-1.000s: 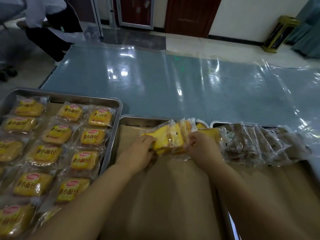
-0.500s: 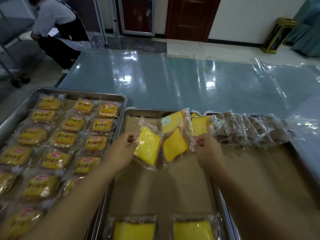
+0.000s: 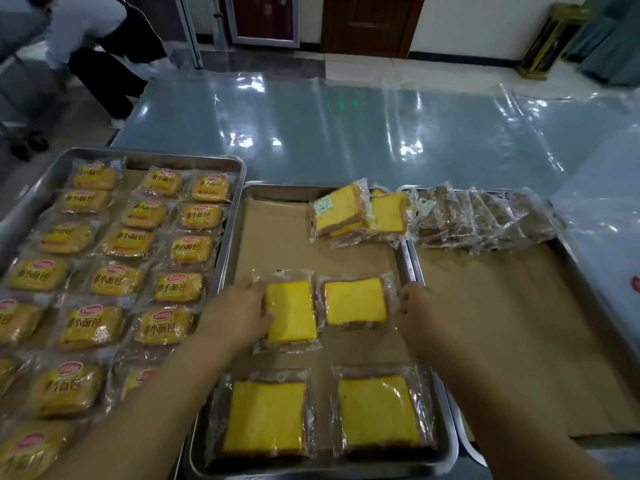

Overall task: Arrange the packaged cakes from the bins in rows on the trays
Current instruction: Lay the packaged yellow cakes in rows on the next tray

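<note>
Head view: left hand (image 3: 239,315) grips one cake packet (image 3: 292,311); right hand (image 3: 417,308) curled at second packet (image 3: 355,301), grip unclear; stack (image 3: 358,216) beyond

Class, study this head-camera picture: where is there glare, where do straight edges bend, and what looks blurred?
Head view: white glare patches lie on the plastic sheet at the back; head view: wide-angle distortion bows the rim of the left tray; head view: the person at top left is blurred, while the yellow cake gripped by the left hand is sharp.
</note>
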Demonstrator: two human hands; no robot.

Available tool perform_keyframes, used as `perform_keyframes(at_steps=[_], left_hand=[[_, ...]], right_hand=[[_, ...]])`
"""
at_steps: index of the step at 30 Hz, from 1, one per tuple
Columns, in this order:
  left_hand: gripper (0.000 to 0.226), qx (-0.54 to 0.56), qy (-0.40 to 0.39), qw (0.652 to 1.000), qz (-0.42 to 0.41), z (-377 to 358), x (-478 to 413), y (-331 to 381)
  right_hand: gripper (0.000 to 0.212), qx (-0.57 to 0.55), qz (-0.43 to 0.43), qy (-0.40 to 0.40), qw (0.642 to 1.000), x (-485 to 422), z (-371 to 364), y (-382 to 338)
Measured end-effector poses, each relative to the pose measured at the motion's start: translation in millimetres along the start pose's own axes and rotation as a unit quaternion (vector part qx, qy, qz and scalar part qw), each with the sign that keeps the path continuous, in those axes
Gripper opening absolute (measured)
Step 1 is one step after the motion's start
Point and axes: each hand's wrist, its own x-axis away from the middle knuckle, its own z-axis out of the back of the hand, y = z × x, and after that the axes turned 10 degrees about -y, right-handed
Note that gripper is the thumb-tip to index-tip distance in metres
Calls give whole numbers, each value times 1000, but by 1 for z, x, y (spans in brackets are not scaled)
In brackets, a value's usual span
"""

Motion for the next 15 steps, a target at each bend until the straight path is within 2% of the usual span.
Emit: perform_keyframes(at_steps=[2,5,7,10,15], left_hand=[[50,-9,4,997,-78,-3,-2,1],[56,-65,-76,981,-167,-7,-7,3],[52,-110,-124,972,-166,-10,-11,1],[49,-154,-128,970,-138,-12,-13,1],[47,-181,-93,976,-80,-12,-7,13]], right_hand=[[18,48,28,-1,998,0,0,-5],[41,49,88,-72,992,-1,-6,-19],[48,70,134,-129,980,-2,-14,-24],[47,129,155,-182,963,-4,-24,-22],[45,157,126,-171,965,-1,-24,-13]])
